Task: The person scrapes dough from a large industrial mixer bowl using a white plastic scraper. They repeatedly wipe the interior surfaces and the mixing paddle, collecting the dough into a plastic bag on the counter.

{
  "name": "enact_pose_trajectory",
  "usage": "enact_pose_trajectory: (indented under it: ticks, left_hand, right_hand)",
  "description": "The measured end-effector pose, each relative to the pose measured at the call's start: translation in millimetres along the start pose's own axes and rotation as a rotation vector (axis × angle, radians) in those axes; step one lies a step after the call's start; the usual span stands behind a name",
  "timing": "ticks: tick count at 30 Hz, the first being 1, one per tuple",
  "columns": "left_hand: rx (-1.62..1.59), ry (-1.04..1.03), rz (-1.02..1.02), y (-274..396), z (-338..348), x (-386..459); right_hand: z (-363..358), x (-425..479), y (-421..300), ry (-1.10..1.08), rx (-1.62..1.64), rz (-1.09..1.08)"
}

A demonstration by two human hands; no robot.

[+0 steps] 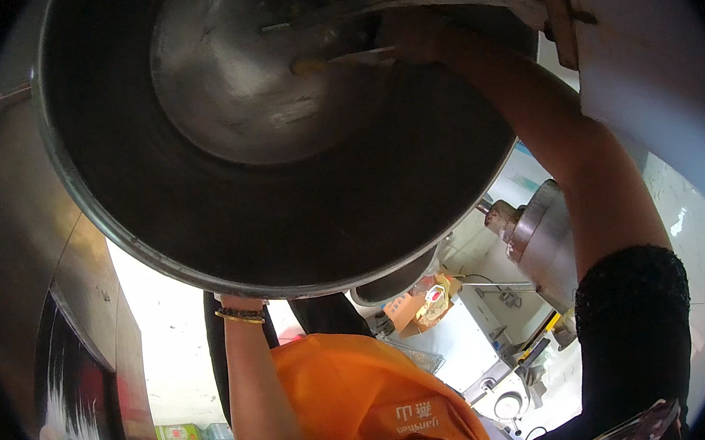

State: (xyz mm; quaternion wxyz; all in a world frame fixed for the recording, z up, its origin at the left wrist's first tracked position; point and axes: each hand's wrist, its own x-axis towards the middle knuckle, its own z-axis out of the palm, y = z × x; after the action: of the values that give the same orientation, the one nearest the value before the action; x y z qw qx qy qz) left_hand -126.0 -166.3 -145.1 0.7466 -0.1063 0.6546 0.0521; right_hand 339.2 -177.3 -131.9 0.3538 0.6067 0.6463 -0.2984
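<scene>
A large round metal bowl (302,225) fills the upper view, tilted so that its dark inside faces me. My right hand (414,39) reaches into it over the right side and is in deep shadow. It grips a thin-handled tool (362,55) with a yellowish end (310,66); whether this is a brush or a scraper is unclear. The end is close to the bowl's shiny bottom (236,72). My left hand (225,298) is at the near rim, mostly hidden beneath the bowl, with bracelets (242,314) on the wrist.
A curved bar (433,1) crosses the bowl's top, beside a pale machine housing (647,45). Beneath my right arm is a metal machine part (538,234). A second metal container (396,277), an orange box (402,309) and a white surface (446,332) lie below. Metal panels (18,188) stand left.
</scene>
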Motion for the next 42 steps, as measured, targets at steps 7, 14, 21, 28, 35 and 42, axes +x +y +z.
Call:
enact_pose_trajectory:
  ticks: [7,14,21,28,35,42]
  left_hand:
    - [-0.033,0.144,0.065,7.4,27.0,-16.7]
    - [0.04,0.105,0.07,16.2,29.9,-14.7]
    - [0.068,0.084,0.074,25.3,27.6,-15.2]
    - [0.101,0.074,0.066,30.4,28.2,-17.7]
    - [0.172,0.079,0.075,36.9,29.1,-26.3]
    - [0.156,0.066,0.117,42.1,32.8,-15.8]
  right_hand:
    - [2.2,-5.1,-21.9,-0.124,-0.143,0.018]
    - [0.3,-15.0,-54.8,-0.114,0.152,0.064]
    - [6.5,-12.0,-91.4,-0.189,0.343,0.085]
    - [-18.4,-8.2,-152.3,-0.236,0.634,0.129]
    - [-20.7,57.9,-214.3,0.083,1.113,0.221]
    - [-68.4,20.5,-176.1,-0.006,0.925,0.11]
